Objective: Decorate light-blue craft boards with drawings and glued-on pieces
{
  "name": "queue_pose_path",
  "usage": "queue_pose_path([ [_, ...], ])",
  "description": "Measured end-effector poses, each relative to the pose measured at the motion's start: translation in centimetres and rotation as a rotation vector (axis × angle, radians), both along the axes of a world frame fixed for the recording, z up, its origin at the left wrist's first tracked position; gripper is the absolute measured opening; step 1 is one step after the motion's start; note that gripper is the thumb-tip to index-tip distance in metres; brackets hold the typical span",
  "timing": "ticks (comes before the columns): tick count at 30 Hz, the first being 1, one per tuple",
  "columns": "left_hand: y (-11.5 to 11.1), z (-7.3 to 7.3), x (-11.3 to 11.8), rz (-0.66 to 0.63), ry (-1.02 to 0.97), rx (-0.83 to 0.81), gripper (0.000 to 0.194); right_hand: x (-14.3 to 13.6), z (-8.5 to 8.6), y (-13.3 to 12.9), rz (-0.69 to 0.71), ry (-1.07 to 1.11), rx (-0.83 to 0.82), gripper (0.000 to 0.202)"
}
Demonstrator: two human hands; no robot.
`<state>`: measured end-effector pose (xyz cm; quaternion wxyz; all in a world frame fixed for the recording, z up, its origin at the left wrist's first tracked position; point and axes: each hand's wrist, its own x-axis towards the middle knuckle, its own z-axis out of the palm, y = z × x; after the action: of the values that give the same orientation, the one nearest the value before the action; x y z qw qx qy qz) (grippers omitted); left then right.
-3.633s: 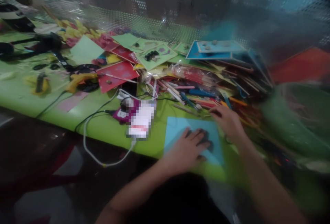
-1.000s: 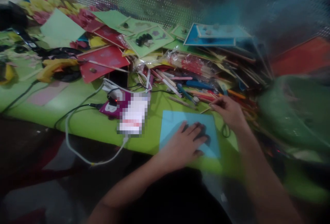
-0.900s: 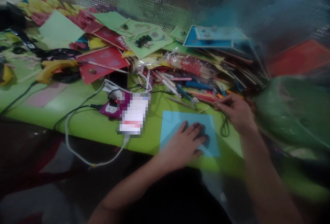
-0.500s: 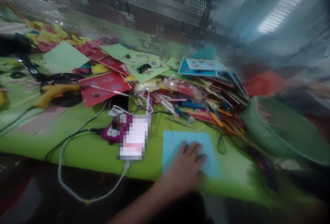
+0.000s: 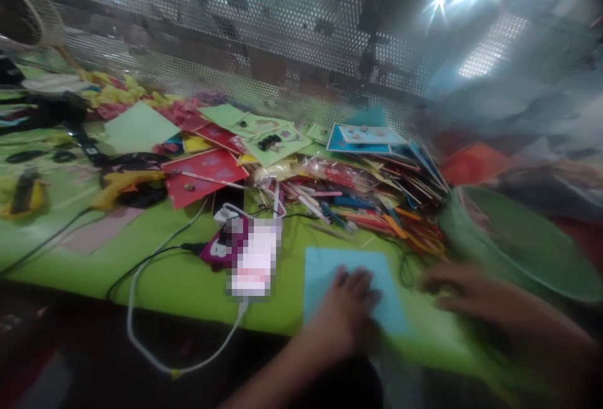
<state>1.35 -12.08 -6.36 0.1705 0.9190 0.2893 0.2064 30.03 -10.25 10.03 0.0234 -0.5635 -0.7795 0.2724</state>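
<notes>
A light blue sheet of paper lies at the front of the green-covered table. My left hand rests on the sheet with its fingers stretched out and holds nothing. To the right of the sheet, my right hand is over the table, slightly blurred by motion. Its fingers and thumb look apart, and I see nothing between them. Just beyond the right hand are orange-handled scissors and a dark looped cord.
A green basin stands at the right. Behind the sheet, pencils and stacked coloured cards are piled up. A phone with a white cable lies left of it. A yellow glue gun lies further left.
My right hand has come into view from the right, beside the blue sheet. My left hand stays on the sheet. The camera view has shifted slightly.
</notes>
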Motion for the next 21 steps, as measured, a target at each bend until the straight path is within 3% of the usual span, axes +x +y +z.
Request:
queue_pose_path([
  [2, 0.0, 0.4, 0.0, -0.012, 0.018, -0.009, 0.054, -1.6, -0.3, 2.7, 0.064, 0.044, -0.085, 0.034],
  [6, 0.0, 1.8, -0.1, -0.002, 0.062, 0.013, 0.053, -2.8, -1.9, 8.8, -0.185, 0.03, 0.352, 0.033],
  [8, 0.0, 2.2, -0.1, 0.0, 0.081, 0.025, 0.05, -2.9, -3.1, 12.0, -0.268, 0.005, 0.474, 0.036],
  [12, 0.1, 2.4, -0.2, 0.003, 0.078, 0.033, 0.051, -4.0, -4.7, 17.1, -0.295, -0.132, 0.456, 0.04],
  [16, 0.1, 2.5, -0.3, 0.011, 0.073, 0.038, 0.051, -6.1, -5.7, 19.6, -0.262, -0.157, 0.451, 0.041],
  [21, -0.1, 2.8, -0.4, 0.004, 0.082, 0.037, 0.051, -7.8, -6.4, 20.9, -0.259, -0.216, 0.489, 0.044],
])
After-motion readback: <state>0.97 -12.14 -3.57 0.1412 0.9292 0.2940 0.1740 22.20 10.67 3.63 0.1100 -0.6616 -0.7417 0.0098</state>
